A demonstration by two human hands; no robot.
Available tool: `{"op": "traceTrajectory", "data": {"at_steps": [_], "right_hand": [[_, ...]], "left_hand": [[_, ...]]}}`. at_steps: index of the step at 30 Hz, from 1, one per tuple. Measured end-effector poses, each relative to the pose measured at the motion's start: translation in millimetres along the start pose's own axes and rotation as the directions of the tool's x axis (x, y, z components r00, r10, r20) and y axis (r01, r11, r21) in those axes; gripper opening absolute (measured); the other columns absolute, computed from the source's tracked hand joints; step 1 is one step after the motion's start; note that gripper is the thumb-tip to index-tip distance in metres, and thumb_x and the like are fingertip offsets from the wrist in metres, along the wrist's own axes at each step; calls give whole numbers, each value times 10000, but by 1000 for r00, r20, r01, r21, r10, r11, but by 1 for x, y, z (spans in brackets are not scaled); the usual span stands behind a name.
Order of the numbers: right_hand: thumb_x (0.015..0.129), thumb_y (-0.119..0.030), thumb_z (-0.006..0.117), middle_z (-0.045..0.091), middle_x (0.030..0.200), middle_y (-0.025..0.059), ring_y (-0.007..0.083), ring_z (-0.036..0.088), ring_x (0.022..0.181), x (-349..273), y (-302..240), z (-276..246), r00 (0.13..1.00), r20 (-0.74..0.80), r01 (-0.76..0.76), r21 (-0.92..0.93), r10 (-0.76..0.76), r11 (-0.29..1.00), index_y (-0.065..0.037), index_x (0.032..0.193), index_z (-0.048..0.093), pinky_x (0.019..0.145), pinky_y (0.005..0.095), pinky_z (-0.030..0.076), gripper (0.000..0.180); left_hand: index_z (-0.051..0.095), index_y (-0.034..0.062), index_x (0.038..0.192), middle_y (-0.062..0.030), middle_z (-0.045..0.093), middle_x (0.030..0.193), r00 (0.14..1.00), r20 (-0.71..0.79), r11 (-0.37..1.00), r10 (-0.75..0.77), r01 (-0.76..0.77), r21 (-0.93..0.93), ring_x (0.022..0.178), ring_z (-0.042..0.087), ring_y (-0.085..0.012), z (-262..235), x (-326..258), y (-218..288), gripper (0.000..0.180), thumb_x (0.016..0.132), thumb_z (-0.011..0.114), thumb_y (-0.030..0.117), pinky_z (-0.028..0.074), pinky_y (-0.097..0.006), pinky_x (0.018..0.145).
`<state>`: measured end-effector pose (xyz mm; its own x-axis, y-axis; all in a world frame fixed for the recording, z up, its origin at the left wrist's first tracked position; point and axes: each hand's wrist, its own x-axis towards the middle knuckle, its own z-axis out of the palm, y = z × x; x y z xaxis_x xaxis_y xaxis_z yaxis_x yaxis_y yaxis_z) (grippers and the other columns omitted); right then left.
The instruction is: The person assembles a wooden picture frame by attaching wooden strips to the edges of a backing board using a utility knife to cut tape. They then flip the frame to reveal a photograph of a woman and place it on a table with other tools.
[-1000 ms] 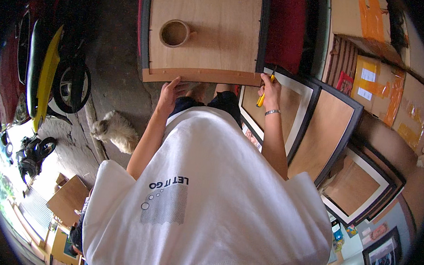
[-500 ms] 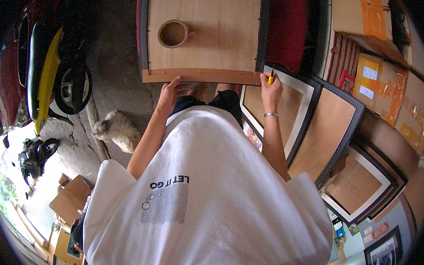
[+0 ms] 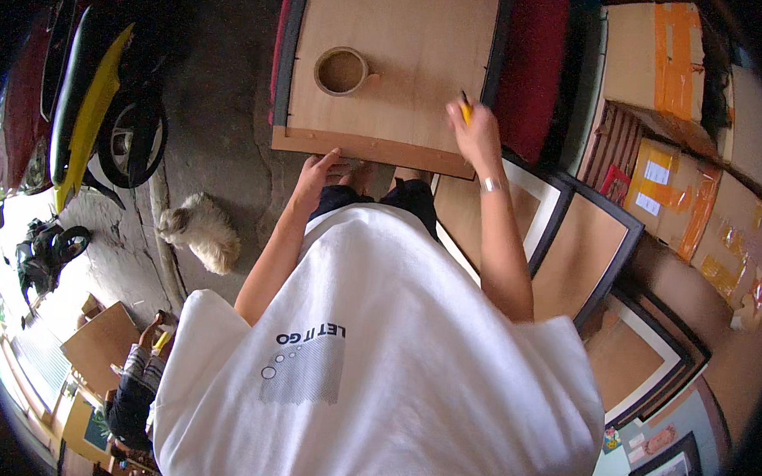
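The framed backing panel (image 3: 412, 54) lay in front of the person, with a black border (image 3: 288, 61) along its sides and a brown strip (image 3: 373, 148) across its near edge. A roll of brown tape (image 3: 316, 71) rested on the panel, left of centre. The left hand (image 3: 315, 180) was at the near edge, its fingertips against the strip; whether they pinched it or only pressed it could not be told. The right hand (image 3: 478, 140), slightly blurred, was closed on a yellow cutter (image 3: 465, 111) above the panel's near right corner. Good practice, as judged from this position, required the strip to be kept straight and flat, pressed from the middle outward to work out the small bumps along it. The cutter was best held with its tip clear of the bare board and the left fingers outside any cutting line; a loose grip would have risked a scratch. Writing was present in two places: two white labels (image 3: 658, 171) on a taped carton (image 3: 678, 195) at the right, their print too small to read, and dark capital lettering (image 3: 311, 335) on the white shirt (image 3: 454, 328), inverted in this view, above a grey printed patch (image 3: 303, 372).
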<state>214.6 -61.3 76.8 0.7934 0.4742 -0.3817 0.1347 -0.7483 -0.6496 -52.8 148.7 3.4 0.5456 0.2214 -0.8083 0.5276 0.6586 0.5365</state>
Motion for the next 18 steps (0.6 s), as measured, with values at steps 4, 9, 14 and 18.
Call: {"op": "traceTrajectory", "data": {"at_steps": [4,9,14,18], "right_hand": [[890,-321,752,710,951,244,445,679,897,90,-26,38,964,-177,163,-191,-197,968,-4,1057,657,771,498,534,370],[914,-408,717,726,909,195,403,709,863,94,-23,34,979,-92,128,-409,-180,904,-32,1023,650,683,473,552,397],[975,-288,656,726,859,183,358,708,803,50,6,14,967,15,245,-321,-253,915,2,991,628,649,435,541,292],[1024,-233,580,673,697,79,175,632,608,33,-6,3,980,-62,197,316,-186,928,3,920,600,543,342,490,259]], "left_hand": [[633,-11,1205,-112,693,1108,997,-41,989,66,-60,138,998,658,-179,-1,-11,7,429,989,652,359,519,-326,847],[643,-23,1150,-97,703,1091,984,-123,958,128,-90,273,1025,657,-173,-18,-35,0,380,1001,649,327,501,-298,856],[651,-38,1101,-103,722,1015,968,-139,855,206,-110,506,945,684,-175,-23,-58,14,356,1013,628,306,515,-296,826],[655,-39,1111,-105,726,990,936,-107,859,334,-256,443,928,687,-172,-4,-51,31,313,1025,608,259,522,-303,827]]}}
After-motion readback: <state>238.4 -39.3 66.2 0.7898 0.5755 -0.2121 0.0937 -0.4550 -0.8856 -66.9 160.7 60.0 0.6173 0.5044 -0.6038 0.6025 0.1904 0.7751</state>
